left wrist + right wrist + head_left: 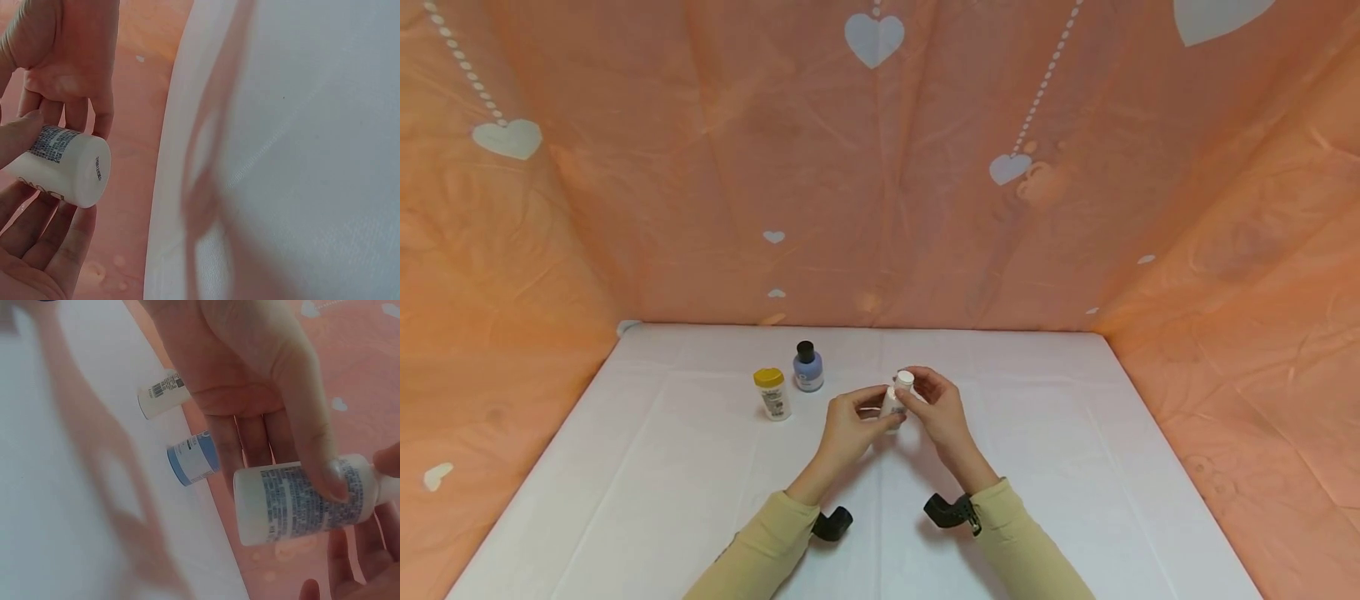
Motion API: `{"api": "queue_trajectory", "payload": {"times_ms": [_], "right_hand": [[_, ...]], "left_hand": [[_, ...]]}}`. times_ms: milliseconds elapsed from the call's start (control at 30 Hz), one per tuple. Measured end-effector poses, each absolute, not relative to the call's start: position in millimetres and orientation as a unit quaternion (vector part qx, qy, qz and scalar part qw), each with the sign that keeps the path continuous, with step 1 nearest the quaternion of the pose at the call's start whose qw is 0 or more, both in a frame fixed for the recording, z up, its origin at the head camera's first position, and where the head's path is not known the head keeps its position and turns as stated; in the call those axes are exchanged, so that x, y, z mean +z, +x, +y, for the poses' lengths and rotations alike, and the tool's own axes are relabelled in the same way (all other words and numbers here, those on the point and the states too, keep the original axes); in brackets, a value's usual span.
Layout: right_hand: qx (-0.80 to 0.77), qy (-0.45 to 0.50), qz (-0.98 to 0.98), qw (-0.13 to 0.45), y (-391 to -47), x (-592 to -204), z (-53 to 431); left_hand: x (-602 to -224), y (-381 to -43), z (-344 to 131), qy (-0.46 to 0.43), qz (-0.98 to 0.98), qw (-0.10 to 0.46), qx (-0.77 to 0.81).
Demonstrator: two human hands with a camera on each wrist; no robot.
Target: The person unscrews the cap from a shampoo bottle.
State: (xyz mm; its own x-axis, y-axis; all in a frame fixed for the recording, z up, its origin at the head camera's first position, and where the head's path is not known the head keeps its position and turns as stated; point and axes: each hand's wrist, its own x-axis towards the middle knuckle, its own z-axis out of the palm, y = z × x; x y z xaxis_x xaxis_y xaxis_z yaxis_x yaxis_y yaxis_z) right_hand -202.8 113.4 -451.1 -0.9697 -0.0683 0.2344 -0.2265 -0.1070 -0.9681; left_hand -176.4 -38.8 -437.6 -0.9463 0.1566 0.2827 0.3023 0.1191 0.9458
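Note:
My left hand [847, 427] grips a small white bottle [891, 405] with its thumb across the front and its fingers behind. Dense dark print covers the bottle's label [306, 497], and the plain base [97, 172] faces the left wrist camera. At the bottle's top, my right hand [938, 410] pinches a white cap [905, 379] between thumb and fingers. The cap stands up and to the right of the bottle's shoulder in the head view; I cannot tell whether it is still on the neck.
Left of the hands, a white bottle with a yellow lid [771, 395] stands on the white tabletop [1037, 450]. Close behind it is a blue-violet bottle with a black cap [808, 371]. An orange curtain [880, 192] with pale hearts borders the table's back and sides.

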Motion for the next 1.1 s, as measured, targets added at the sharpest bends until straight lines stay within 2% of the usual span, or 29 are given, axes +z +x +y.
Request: {"api": "queue_trajectory", "payload": {"times_ms": [267, 500, 767, 1000, 1100], "right_hand": [[0.758, 0.143, -0.636, 0.017, -201, -449, 115], [0.730, 0.126, -0.666, 0.086, -201, -450, 112], [0.736, 0.089, -0.662, 0.116, -202, -453, 108], [0.733, 0.085, -0.665, 0.114, -202, -452, 108], [0.728, 0.086, -0.671, 0.110, -202, -453, 109]], "left_hand": [[-439, -177, -38, -0.165, -0.739, 0.069, -0.649], [-455, -186, -36, -0.168, -0.735, 0.086, -0.651], [-469, -194, -33, -0.155, -0.740, 0.094, -0.648], [-440, -178, -35, -0.154, -0.740, 0.076, -0.651], [-438, -177, -36, -0.152, -0.739, 0.070, -0.653]]}}
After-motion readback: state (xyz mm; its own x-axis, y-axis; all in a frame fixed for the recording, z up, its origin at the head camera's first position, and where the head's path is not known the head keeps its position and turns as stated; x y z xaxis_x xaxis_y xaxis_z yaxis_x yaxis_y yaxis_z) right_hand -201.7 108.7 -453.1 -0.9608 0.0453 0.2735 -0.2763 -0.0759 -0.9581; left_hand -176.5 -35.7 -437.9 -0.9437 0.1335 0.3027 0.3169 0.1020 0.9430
